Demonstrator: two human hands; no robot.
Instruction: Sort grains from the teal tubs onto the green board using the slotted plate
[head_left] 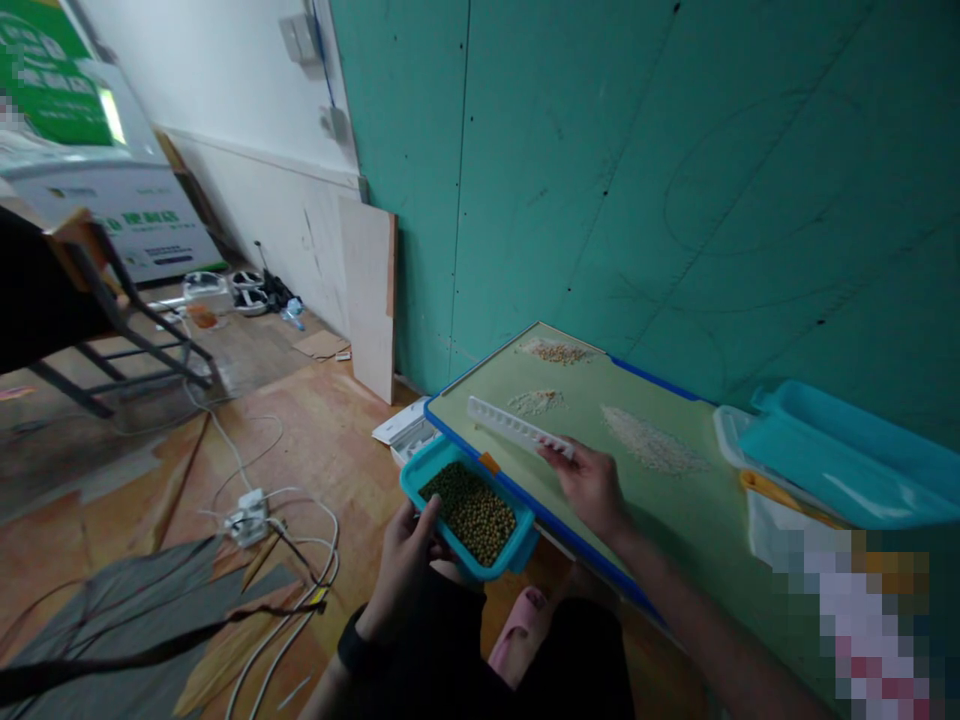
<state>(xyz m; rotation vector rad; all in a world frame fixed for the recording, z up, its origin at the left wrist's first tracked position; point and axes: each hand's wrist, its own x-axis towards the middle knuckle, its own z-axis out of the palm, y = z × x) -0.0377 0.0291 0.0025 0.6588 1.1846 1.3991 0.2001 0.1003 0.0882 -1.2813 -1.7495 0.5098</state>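
Just off the table's blue edge, the left hand grips a blue tub, its thumb over the rim and its other fingers mostly hidden. With that tub as the middle of the dial, the hand sits at eight o'clock. At three o'clock the right hand pinches one end of a white strip, whose far end reaches over the tabletop towards one o'clock.

The clearest risk seems to be a spill: the tub hangs outside the table, apparently held from one side only, so a dip of the wrist could send its load onto the floor or the pink sandal at five o'clock. The strip, gripped at one end, might swing and sweep through the loose piles.

Inside the tub, dark green beans meet larger tan beans with no visible divider, so jostling would likely mix them. The strip has a row of small hollows (whether anything sits in them is too small to tell). Towards one o'clock lie two small piles, the farther with tan beans among pale bits; white grains spread between two and three. At three, a larger blue container hides its contents.
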